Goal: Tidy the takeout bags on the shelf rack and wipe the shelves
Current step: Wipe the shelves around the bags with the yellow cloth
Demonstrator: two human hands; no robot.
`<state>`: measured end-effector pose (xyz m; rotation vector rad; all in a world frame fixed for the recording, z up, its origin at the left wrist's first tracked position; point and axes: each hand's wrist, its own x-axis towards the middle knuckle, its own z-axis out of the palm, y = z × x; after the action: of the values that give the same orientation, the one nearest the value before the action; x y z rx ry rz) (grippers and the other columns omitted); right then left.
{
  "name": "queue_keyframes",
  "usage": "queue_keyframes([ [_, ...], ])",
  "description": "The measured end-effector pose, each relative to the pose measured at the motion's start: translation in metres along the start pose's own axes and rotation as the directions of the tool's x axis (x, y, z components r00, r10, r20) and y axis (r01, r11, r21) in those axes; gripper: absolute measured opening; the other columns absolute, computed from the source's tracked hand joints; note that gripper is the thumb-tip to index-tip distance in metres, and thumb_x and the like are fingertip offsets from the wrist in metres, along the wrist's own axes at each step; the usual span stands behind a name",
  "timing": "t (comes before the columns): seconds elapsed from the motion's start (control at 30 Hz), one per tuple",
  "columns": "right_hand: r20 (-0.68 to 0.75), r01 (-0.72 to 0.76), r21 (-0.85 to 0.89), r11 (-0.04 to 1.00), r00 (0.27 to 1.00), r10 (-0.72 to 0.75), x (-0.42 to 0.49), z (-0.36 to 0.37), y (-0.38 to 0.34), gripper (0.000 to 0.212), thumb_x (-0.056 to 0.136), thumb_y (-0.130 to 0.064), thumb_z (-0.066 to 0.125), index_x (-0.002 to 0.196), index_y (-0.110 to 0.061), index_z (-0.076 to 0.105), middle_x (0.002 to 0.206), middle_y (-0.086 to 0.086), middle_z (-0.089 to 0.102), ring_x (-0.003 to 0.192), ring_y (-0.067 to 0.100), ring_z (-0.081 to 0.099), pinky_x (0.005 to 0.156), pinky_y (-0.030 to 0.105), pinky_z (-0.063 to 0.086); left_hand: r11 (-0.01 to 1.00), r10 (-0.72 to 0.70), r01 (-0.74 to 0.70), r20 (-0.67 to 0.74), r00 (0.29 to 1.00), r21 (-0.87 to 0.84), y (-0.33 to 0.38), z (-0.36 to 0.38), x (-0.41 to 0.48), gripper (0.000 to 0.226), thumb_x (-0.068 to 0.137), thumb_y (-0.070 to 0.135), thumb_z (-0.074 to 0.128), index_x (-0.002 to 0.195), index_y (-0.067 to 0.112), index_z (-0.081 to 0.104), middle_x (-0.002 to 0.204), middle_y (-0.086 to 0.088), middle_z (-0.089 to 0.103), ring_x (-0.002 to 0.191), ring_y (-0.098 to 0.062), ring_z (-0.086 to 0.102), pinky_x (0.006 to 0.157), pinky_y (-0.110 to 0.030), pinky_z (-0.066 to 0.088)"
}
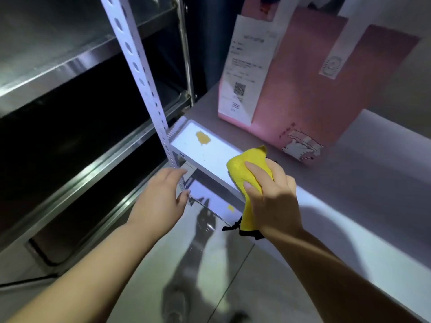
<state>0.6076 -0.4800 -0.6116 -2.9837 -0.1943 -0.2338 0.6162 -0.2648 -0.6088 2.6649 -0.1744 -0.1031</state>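
My right hand grips a bunched yellow cloth with a black edge, held at the front edge of the white shelf. A yellow smear lies on the shelf's left corner, left of the cloth. Behind the cloth, a pink takeout bag with a white receipt stands on the shelf. My left hand touches the white perforated upright post of the rack with loosely bent fingers, just below the shelf corner.
A lower white shelf with a small yellow spot shows beneath. A stainless steel rack with dark shelves stands at the left. Grey tiled floor lies below, with shoes faintly visible.
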Motion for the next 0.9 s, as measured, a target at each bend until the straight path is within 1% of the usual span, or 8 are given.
queue_keyframes([
  [0.17, 0.019, -0.13, 0.352, 0.927, 0.991, 0.132, 0.043, -0.007, -0.036, 0.037, 0.095, -0.028, 0.046, 0.132, -0.034, 0.048, 0.143, 0.001, 0.037, 0.113, 0.031, 0.041, 0.097, 0.033, 0.028, 0.991, -0.058, 0.038, -0.163, 0.985, -0.125, -0.028, -0.041, 0.037, 0.054, 0.086, 0.03, 0.061, 0.132, 0.021, 0.035, 0.128, -0.005, 0.047, 0.115, -0.021, 0.051, 0.089, -0.03, 0.04],
  [0.3, 0.117, -0.163, 0.314, 0.935, 0.984, 0.133, 0.081, 0.004, -0.053, 0.043, 0.097, -0.034, 0.04, 0.14, -0.039, 0.035, 0.142, 0.004, 0.035, 0.113, 0.034, 0.041, 0.101, 0.038, 0.029, 0.982, -0.051, 0.005, -0.236, 0.97, -0.191, -0.035, -0.071, 0.072, 0.08, 0.088, 0.037, 0.058, 0.147, 0.02, 0.007, 0.142, -0.008, 0.038, 0.118, -0.019, 0.047, 0.086, -0.028, 0.037],
  [0.43, 0.198, -0.201, 0.213, 0.956, 0.967, 0.159, 0.108, 0.026, -0.071, 0.045, 0.098, -0.036, 0.036, 0.141, -0.045, 0.028, 0.145, 0.004, 0.031, 0.11, 0.034, 0.039, 0.097, 0.039, 0.03, 0.939, 0.101, -0.159, -0.197, 0.975, -0.305, -0.028, -0.088, 0.098, 0.078, 0.089, 0.03, 0.057, 0.144, 0.032, 0.001, 0.141, 0.006, 0.042, 0.109, -0.006, 0.052, 0.08, -0.018, 0.043],
  [0.63, 0.176, -0.103, 0.106, 0.989, 0.981, 0.083, 0.125, 0.049, -0.089, 0.04, 0.097, -0.041, 0.036, 0.135, -0.052, 0.033, 0.153, -0.007, 0.022, 0.117, 0.03, 0.034, 0.089, 0.038, 0.025, 0.874, 0.12, -0.184, -0.167, 0.979, -0.45, -0.031, -0.08, 0.103, 0.062, 0.091, 0.02, 0.052, 0.12, 0.057, 0.01, 0.092, 0.046, 0.05, 0.082, 0.017, 0.053, 0.058, 0.001, 0.038],
  [0.7, 0.177, -0.059, 0.127, 0.99, 0.984, 0.035, 0.115, 0.041, -0.087, 0.037, 0.095, -0.037, 0.044, 0.13, -0.048, 0.044, 0.152, -0.007, 0.028, 0.117, 0.031, 0.039, 0.089, 0.039, 0.03, 0.868, 0.098, -0.164, -0.163, 0.982, -0.468, -0.031, -0.079, 0.102, 0.062, 0.091, 0.021, 0.051, 0.124, 0.054, 0.011, 0.096, 0.04, 0.052, 0.083, 0.016, 0.053, 0.062, -0.001, 0.04],
  [0.77, 0.106, 0.044, 0.134, 0.99, 0.993, -0.059, 0.101, 0.026, -0.084, 0.038, 0.082, -0.023, 0.061, 0.117, -0.038, 0.061, 0.135, 0.004, 0.053, 0.093, 0.035, 0.056, 0.073, 0.041, 0.048, 0.868, 0.076, -0.137, -0.144, 0.987, -0.477, -0.031, -0.078, 0.103, 0.063, 0.091, 0.026, 0.05, 0.132, 0.048, 0.008, 0.105, 0.027, 0.055, 0.085, 0.016, 0.053, 0.066, -0.01, 0.041],
  [0.83, 0.146, 0.14, 0.019, 0.99, 0.979, -0.142, 0.085, 0.018, -0.074, 0.052, 0.071, -0.009, 0.057, 0.114, -0.039, 0.055, 0.117, 0.004, 0.06, 0.071, 0.036, 0.053, 0.056, 0.037, 0.049, 0.871, 0.072, -0.127, -0.134, 0.988, -0.474, -0.033, -0.075, 0.103, 0.062, 0.091, 0.027, 0.05, 0.135, 0.043, 0.009, 0.104, 0.018, 0.056, 0.079, 0.016, 0.053, 0.064, -0.018, 0.039],
  [0.9, 0.25, 0.11, -0.06, 0.992, 0.964, -0.092, 0.074, 0.02, -0.061, 0.053, 0.078, -0.012, 0.045, 0.122, -0.042, 0.046, 0.123, 0.0, 0.051, 0.078, 0.035, 0.046, 0.061, 0.032, 0.044, 0.879, 0.07, -0.129, -0.143, 0.987, -0.46, -0.033, -0.073, 0.103, 0.059, 0.092, 0.025, 0.05, 0.134, 0.038, 0.011, 0.099, 0.014, 0.055, 0.071, 0.019, 0.052, 0.06, -0.015, 0.035],
])
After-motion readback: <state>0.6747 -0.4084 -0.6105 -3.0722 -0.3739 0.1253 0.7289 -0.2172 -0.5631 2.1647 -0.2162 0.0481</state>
